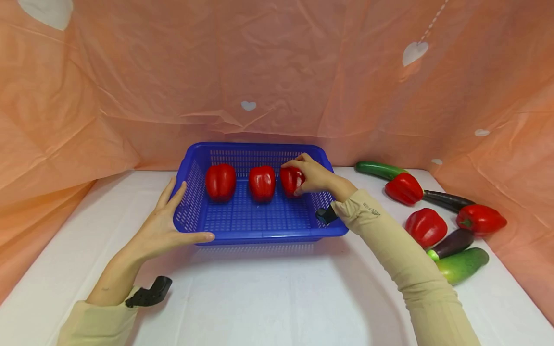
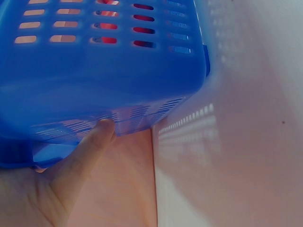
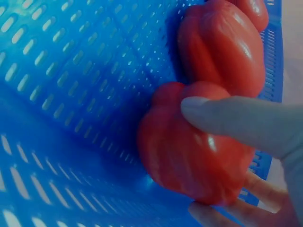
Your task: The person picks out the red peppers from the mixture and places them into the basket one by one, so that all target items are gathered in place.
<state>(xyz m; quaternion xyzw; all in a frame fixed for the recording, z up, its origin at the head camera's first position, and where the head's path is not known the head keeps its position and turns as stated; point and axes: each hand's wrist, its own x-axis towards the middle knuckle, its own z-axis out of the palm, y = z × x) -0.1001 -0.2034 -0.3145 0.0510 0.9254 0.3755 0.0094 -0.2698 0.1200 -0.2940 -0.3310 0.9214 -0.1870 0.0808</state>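
Red, glossy bell pepper (image 1: 289,180): held between thumb and fingers of the right hand (image 1: 316,175), inside a blue basket (image 1: 268,234), at its right end. Two similar peppers (image 1: 262,184) sit left of it. I observe the left hand (image 1: 162,226), fingers spread, touching the basket's left end. Assorted vegetables (image 1: 426,227) lie further right on a white surface (image 1: 242,293).
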